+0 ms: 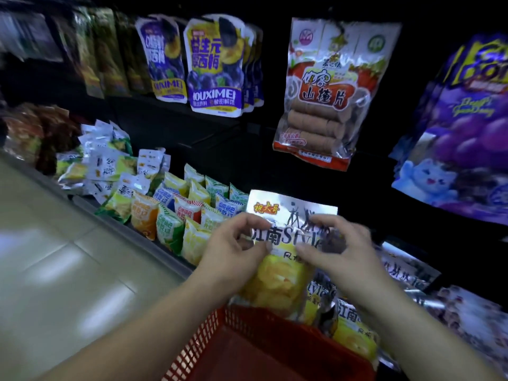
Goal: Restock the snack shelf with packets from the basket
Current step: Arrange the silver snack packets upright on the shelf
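Two hands meet on one packet (277, 273) at the middle of the view. The left hand's (233, 248) thumb and forefinger pinch its left edge, the other left fingers (247, 220) curled loosely above. The right hand (341, 251) pinches the right side, thumb laid across the front and the remaining fingers bent over the top edge. Both wrists are tipped slightly back, and the bare forearms run in from seven and five o'clock.

The packet is held upright, its lower end just above the far rim of the red basket (247, 339) at six o'clock. Its silver upper half reads "江南Style", with a red "祝大哥" mark in the top left corner; the clear lower half shows yellow pieces. A second packet of the same kind (354, 334) lies at five o'clock by the basket's rim; I cannot tell whether it is inside the basket or behind it.

At nine to ten o'clock, small bright packets (176, 213) stand in rows on the low snack shelf (123, 224). At twelve o'clock hangs a bag of brown rolls (327, 94) marked "山楂片". At eleven o'clock purple pouches (214, 67) read "OUXIMEI" and "西梅". At two o'clock hangs a purple grape bag (467, 127), its lettering too blurred to read.
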The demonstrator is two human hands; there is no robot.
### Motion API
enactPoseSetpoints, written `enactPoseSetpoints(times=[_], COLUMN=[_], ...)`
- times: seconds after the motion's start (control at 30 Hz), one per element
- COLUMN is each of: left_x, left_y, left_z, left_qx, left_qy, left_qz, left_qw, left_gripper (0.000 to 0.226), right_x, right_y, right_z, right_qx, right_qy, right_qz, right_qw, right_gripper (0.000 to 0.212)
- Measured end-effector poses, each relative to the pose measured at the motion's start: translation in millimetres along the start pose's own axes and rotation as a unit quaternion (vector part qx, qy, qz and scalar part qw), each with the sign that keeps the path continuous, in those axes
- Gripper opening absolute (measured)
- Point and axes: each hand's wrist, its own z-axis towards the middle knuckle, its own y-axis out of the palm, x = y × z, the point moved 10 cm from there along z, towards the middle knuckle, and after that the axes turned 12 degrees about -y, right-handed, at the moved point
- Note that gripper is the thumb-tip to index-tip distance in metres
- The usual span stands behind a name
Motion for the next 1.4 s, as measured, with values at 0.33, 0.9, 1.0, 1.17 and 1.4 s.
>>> enactPoseSetpoints(times=[0.33, 0.9, 1.0, 1.17, 1.4], left_x=[-3, -2, 1, 6, -15], left_y=[4, -10, -4, 1, 26], left_z=[-19, -9, -13, -25, -25], left_qx=[-0.005, 0.105, 0.079, 0.08, -0.037], left_qy=[-0.022, 0.02, 0.019, 0.041, -0.016], left_qz=[-0.099, -0.04, -0.056, 0.0, -0.034], left_qw=[0.995, 0.993, 0.995, 0.996, 0.999], left_gripper=[0.034, 0.027, 0.027, 0.052, 0.063], right_x=[10, -5, -12, -7, 17], right_y=[10, -9, -10, -12, -14], right_z=[-16, -12, -15, -13, -2], right_qx=[-0.005, 0.039, 0.042, 0.047, 0.043], right_qy=[-0.04, -0.181, -0.211, -0.187, -0.046], right_qz=[0.114, -0.066, -0.096, -0.05, 0.092], right_qw=[0.993, 0.98, 0.972, 0.98, 0.994], right_gripper=[0.046, 0.037, 0.036, 0.041, 0.038])
